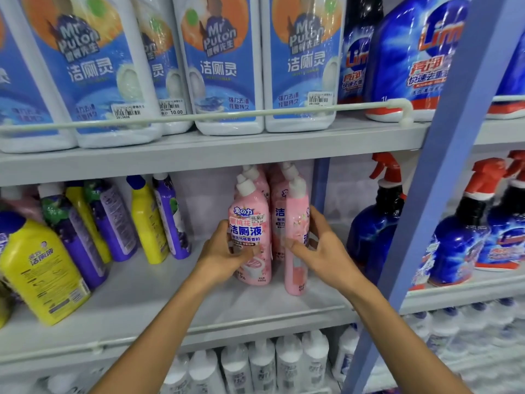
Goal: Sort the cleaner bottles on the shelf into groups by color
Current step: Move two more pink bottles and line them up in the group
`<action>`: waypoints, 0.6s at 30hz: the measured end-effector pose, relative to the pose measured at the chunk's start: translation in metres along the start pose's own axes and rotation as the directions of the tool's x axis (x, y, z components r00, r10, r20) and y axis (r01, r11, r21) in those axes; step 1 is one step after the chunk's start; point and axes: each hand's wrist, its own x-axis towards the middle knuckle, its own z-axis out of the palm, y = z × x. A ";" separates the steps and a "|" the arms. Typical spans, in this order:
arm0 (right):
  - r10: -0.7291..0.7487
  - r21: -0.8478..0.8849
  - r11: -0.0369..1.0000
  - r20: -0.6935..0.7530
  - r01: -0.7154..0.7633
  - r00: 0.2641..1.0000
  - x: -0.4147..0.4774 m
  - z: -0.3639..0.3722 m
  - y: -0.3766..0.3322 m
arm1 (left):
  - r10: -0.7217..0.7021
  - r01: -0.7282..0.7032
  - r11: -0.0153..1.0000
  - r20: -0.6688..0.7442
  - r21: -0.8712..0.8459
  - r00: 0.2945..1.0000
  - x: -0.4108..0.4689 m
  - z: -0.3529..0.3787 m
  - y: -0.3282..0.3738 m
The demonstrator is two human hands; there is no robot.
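Note:
Several pink cleaner bottles with white caps stand together on the middle shelf [159,282]. My left hand [227,251] grips the front left pink bottle [250,223] at its lower body. My right hand [321,248] grips the front right pink bottle [297,220], which stands slightly forward of the others. More pink bottles [277,194] stand behind these two. To the left, yellow bottles [149,220] with blue caps and purple bottles [172,220] stand mixed together, leaning. A large yellow bottle [39,268] leans at the far left front.
White and blue toilet cleaner jugs [221,61] fill the upper shelf behind a rail [199,116]. A blue shelf post [443,166] runs down the right side. Dark blue spray bottles [377,223] with red triggers stand right of the pink group. White bottles [261,362] fill the shelf below.

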 end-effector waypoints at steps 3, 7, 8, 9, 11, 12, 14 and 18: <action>0.024 -0.063 0.997 -0.161 -0.035 0.987 0.008 0.003 0.001 | 0.024 -0.024 1.000 -0.069 0.008 0.997 -0.001 0.009 -0.001; -0.039 -0.247 0.967 -0.406 -0.068 0.913 0.020 0.024 0.004 | 0.048 -0.042 0.998 -0.165 0.040 0.985 0.000 0.022 0.001; -0.035 -0.194 0.980 -0.433 -0.055 0.901 0.024 0.029 0.005 | 0.047 -0.037 0.998 -0.185 0.057 0.982 0.000 0.024 0.001; -0.016 -0.105 0.994 -0.452 -0.035 0.892 0.027 0.033 0.007 | 0.050 -0.035 0.997 -0.207 0.075 0.977 0.000 0.027 0.002; 0.043 0.060 0.998 -0.454 -0.017 0.890 0.036 0.039 0.012 | 0.069 -0.044 0.994 -0.263 0.099 0.962 0.000 0.031 0.002; 0.064 0.097 0.995 -0.457 -0.022 0.887 0.040 0.042 0.015 | 0.086 -0.057 0.993 -0.285 0.108 0.955 0.000 0.033 0.002; 0.091 0.117 0.992 -0.476 -0.040 0.875 0.046 0.049 0.020 | 0.108 -0.077 0.991 -0.303 0.113 0.947 -0.001 0.036 0.001; 0.074 0.117 0.993 -0.483 -0.019 0.872 0.045 0.053 0.026 | 0.116 -0.111 0.993 -0.276 0.036 0.954 -0.001 0.037 -0.002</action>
